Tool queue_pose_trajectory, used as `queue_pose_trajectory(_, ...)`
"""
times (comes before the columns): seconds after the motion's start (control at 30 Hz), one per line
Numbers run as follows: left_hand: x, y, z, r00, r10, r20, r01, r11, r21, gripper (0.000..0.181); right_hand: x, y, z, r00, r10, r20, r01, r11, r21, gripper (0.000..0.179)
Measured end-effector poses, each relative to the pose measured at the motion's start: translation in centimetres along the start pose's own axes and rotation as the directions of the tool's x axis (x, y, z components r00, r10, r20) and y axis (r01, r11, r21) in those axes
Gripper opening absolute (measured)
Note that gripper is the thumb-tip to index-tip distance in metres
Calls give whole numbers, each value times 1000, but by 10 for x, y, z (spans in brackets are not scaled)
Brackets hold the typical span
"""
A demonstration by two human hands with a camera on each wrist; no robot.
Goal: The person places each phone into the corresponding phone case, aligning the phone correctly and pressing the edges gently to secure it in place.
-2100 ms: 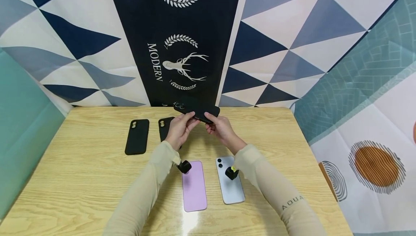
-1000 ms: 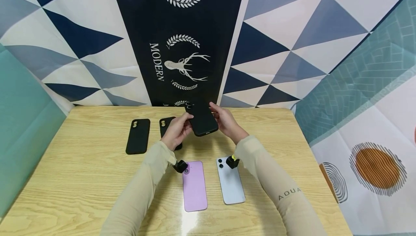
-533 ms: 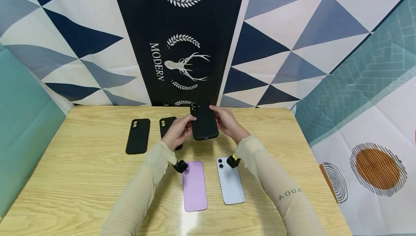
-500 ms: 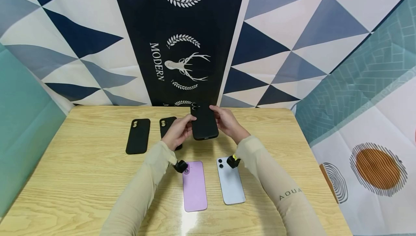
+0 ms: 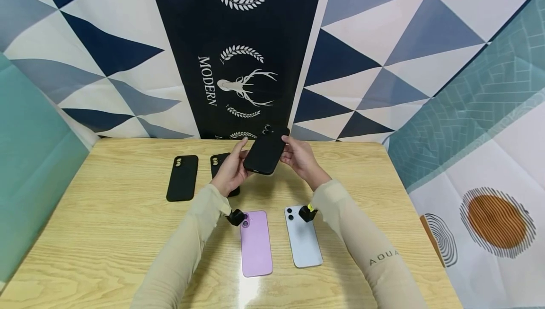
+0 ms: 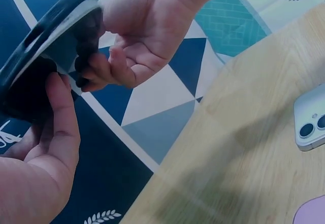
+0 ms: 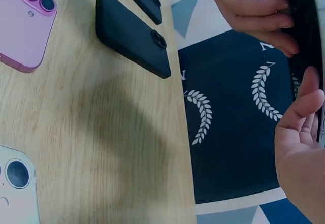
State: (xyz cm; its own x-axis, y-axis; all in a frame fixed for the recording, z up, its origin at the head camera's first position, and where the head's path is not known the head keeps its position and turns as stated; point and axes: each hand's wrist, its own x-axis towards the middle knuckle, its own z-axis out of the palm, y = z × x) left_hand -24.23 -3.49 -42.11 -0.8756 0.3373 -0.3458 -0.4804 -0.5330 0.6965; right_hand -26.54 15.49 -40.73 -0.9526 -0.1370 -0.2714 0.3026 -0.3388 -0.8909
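Above the back edge of the table, both hands hold a phone in a black case (image 5: 266, 153), tilted with its camera end up and to the right. My right hand (image 5: 300, 160) pinches its upper right edge, thumb on the case back. At the lower left, my left hand (image 5: 230, 172) has its fingers around the edge and underneath, with the thumb raised off the case. The left wrist view shows the glossy front side of the cased phone (image 6: 76, 31). In the right wrist view, the left hand's fingers (image 7: 269, 23) touch the dark side.
Two black phone cases lie at the back left: one at far left (image 5: 182, 179), another partly behind the left hand (image 5: 215, 168). Nearer the front, a pink phone (image 5: 257, 252) and a pale blue-white phone (image 5: 305, 247) lie on the wooden table (image 5: 106, 233). A patterned cloth wall (image 5: 340, 63) rises behind.
The cased phone was swung up from nearly flat, facing upright half a second ago, and now leans with its top to the right. The left thumb has lifted off its edge.
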Motion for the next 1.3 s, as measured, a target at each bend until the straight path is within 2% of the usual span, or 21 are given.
queue_pose_trajectory(0.17, -2, 0, 0, 1000, 18, -14, -19, 1000, -9, 52, -1, -1, -1, 999, -42, 11, 42, 999, 30, 14)
queue_pose_trajectory(0.3, -4, -1, -1, 999, 28, 18, -28, 999, 16, 64, -1, -1, -3, 998, -65, -2, 65, 997, 44, 13)
queue_pose_trajectory(0.43, -7, -4, -1, 996, 26, 86, -32, 996, 78, 50, -3, -2, -3, 996, -89, -2, 89, 993, 73, 11)
queue_pose_trajectory(0.57, -8, -6, 0, 992, 43, 123, -58, 991, 124, 33, -4, -3, -3, 995, -101, 13, 99, 990, 100, 12)
queue_pose_trajectory(0.83, -9, -6, 0, 996, 88, 33, -92, 985, 148, 19, -11, -3, -3, 994, -68, 82, 58, 990, 127, 16)
queue_pose_trajectory(1.03, -12, -1, -3, 990, 138, 19, -140, 976, 169, 12, -16, -3, -5, 986, -76, 147, 60, 992, 109, 25)
queue_pose_trajectory(1.13, -14, 2, -4, 988, 152, 7, -151, 970, 192, 12, -18, -3, -9, 987, -65, 147, 55, 996, 70, 34)
queue_pose_trajectory(1.3, -15, 4, -5, 988, 156, 2, -152, 960, 234, 13, -21, -2, -16, 993, -26, 112, 33, 997, -68, 43)
